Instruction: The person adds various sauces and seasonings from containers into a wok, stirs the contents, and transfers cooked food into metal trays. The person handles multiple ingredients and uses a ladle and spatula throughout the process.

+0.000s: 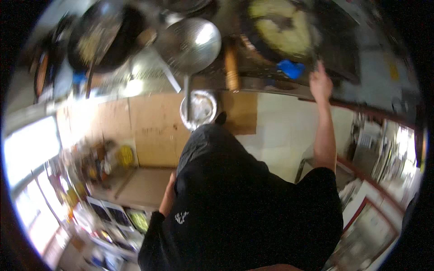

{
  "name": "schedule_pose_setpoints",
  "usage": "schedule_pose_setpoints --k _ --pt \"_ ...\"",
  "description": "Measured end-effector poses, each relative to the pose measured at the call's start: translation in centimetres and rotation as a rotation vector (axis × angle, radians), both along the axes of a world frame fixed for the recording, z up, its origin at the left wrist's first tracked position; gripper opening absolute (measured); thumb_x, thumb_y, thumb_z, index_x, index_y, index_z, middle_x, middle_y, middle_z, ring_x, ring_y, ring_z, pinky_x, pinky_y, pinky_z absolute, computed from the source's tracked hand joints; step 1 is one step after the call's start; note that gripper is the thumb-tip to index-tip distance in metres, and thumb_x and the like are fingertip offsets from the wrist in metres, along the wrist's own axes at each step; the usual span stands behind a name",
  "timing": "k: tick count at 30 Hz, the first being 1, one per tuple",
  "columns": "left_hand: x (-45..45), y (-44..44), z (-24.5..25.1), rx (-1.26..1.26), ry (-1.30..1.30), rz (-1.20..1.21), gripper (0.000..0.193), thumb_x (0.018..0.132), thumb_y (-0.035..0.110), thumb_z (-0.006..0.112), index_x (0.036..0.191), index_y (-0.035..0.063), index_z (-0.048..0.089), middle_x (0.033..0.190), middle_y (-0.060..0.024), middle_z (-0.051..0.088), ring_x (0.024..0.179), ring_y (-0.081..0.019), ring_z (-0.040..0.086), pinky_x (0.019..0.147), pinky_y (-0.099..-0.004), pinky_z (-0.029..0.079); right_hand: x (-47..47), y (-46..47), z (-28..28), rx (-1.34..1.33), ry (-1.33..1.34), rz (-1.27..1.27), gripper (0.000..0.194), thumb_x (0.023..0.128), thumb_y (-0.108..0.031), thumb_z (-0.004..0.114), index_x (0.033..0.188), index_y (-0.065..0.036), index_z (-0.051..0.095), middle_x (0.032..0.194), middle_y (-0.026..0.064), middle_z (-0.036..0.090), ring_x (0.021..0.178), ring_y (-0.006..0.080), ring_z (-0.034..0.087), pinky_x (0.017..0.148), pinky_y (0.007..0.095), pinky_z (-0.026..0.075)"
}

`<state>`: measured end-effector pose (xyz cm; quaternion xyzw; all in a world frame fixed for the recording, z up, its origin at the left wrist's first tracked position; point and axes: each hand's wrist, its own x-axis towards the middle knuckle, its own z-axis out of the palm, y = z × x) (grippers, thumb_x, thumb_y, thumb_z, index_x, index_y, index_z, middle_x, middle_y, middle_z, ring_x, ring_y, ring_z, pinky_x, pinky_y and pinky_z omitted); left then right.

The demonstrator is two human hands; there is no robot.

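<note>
My right hand is closed around the thin handle of a cooking utensil, whose far end is blurred at the right rim of a dark wok. Yellow food, perhaps egg, covers much of that wok's inside. A blue cloth is wrapped at the wok's near edge, just left of my right hand. My left hand hangs low beside my body; its fingers are hidden by my dark clothes.
A metal strainer lies left of the wok, above a white bucket. A wooden handle sticks out between them. Further left, another dark wok holds light-coloured food and a utensil. Cardboard covers part of the floor.
</note>
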<state>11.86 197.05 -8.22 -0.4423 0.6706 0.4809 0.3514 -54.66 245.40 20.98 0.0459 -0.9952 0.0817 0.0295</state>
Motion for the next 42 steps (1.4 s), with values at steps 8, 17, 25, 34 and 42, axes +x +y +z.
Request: schedule_pose_setpoints --k 8,17,25,34,42 --pt "3.3 10.1 5.4 0.053 -0.095 0.386 0.042 0.098 0.015 0.045 0.132 -0.0017 0.062 0.128 -0.0155 0.067 0.118 -0.0270 0.063 0.100 -0.0367 0.047 1.7 1.2 -1.0 -0.376 -0.174 -0.155 0.060 0.098 -0.018 0.066 0.153 -0.010 0.042 0.080 0.0049 0.061 0.050 0.0120 0.050 0.042 0.0327 0.039" --pt "12.4 15.0 1.1 0.068 -0.094 0.227 0.042 0.097 0.025 0.052 0.128 -0.0005 0.064 0.125 -0.0185 0.069 0.118 -0.0320 0.065 0.097 -0.0395 0.050 7.2 0.1 1.8 -0.356 0.038 -0.105 0.058 0.097 -0.024 0.064 0.149 -0.009 0.045 0.088 0.0052 0.066 0.056 0.0132 0.058 0.052 0.0310 0.047" --pt "11.1 13.1 2.0 0.090 0.122 0.358 0.019 0.093 0.013 0.057 0.104 0.0008 0.067 0.090 -0.0125 0.069 0.077 -0.0229 0.066 0.067 -0.0365 0.053 7.3 2.7 2.1 -0.013 0.150 0.093 0.048 0.098 -0.036 0.061 0.138 -0.011 0.058 0.122 0.0152 0.070 0.112 0.0287 0.068 0.095 0.0402 0.051" --pt "6.7 22.0 -2.4 0.046 0.120 0.535 0.025 0.096 0.014 0.057 0.105 -0.0033 0.073 0.093 -0.0073 0.074 0.083 -0.0155 0.066 0.075 -0.0287 0.052 -0.5 7.1 -1.3 0.069 -0.176 -0.046 0.035 0.099 -0.033 0.056 0.130 -0.020 0.060 0.104 0.0210 0.071 0.099 0.0446 0.067 0.084 0.0542 0.053" --pt "-3.6 33.4 -6.4 0.046 0.189 0.140 0.043 0.091 0.036 0.067 0.117 0.0015 0.071 0.102 -0.0139 0.075 0.097 -0.0220 0.070 0.084 -0.0364 0.053 -7.9 12.6 -2.9 -0.517 -0.565 -0.131 0.045 0.101 -0.032 0.054 0.140 -0.009 0.056 0.091 0.0198 0.071 0.076 0.0323 0.069 0.070 0.0436 0.055"
